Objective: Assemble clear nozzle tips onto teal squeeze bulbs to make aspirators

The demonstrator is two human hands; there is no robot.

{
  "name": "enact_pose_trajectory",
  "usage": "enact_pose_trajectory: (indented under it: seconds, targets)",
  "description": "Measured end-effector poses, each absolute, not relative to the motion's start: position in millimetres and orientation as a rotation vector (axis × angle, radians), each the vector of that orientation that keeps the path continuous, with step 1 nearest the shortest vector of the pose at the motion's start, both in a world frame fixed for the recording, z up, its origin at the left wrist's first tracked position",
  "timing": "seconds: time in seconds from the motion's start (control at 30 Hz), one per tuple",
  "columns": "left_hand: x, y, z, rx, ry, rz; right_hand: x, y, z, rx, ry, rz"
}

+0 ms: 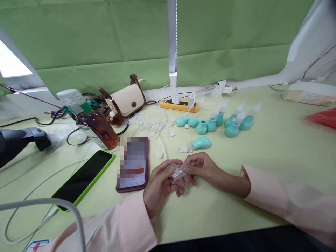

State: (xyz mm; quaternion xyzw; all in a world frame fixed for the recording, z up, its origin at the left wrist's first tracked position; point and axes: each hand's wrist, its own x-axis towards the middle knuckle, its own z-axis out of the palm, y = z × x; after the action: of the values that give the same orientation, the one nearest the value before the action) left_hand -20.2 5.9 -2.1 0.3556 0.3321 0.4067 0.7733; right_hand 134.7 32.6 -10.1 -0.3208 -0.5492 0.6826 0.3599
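Observation:
A small clear plastic connector tube (179, 173) is held between my two hands just above the table. My left hand (161, 182) has its thumb and fingers closed on the left side of it. From the right, my right hand (202, 167) pinches the other end between thumb and fingers. Just beyond my hands a teal bulb aspirator (201, 142) lies on its side, its clear and white tip pointing left. Farther back stand several teal bulbs with clear nozzles (232, 129). An open-necked teal bulb (201, 127) has no nozzle, and another teal bulb (182, 121) lies beside it.
Left of my hands lie a phone in a dark red case (133, 164) and a green-edged phone (84, 178). A bottle of amber liquid (94, 122) leans behind them. A cream handbag (127, 99), yellow power strip (168, 104) and white cables sit at the back.

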Motion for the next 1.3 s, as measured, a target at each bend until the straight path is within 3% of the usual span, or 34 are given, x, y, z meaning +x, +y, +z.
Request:
enact_pose_trajectory:
  seconds: [0.13,0.33,0.43,0.8,1.1,1.3]
  targets:
    - [-19.2,4.1,-3.0,0.799,0.671,0.854,137.8,33.1,-5.5,-0.824,-1.653,1.563]
    - [-19.0,6.9,-0.5,0.758,0.798,0.980,166.6,64.4,15.4,-0.793,-2.077,0.240]
    - [-19.2,8.2,-1.0,0.814,0.888,1.005,183.1,83.8,21.5,-0.821,-2.375,-0.133]
    - [-21.0,13.4,1.7,0.882,0.887,1.037,192.9,95.1,10.5,-1.013,-2.773,-0.328]
    - [-21.6,12.1,-1.2,0.825,0.936,1.125,193.4,102.6,13.6,-1.461,-2.595,-0.666]
    - [-20.1,11.6,-3.4,0.797,0.911,1.097,194.6,103.6,14.9,-1.510,-2.566,-0.722]
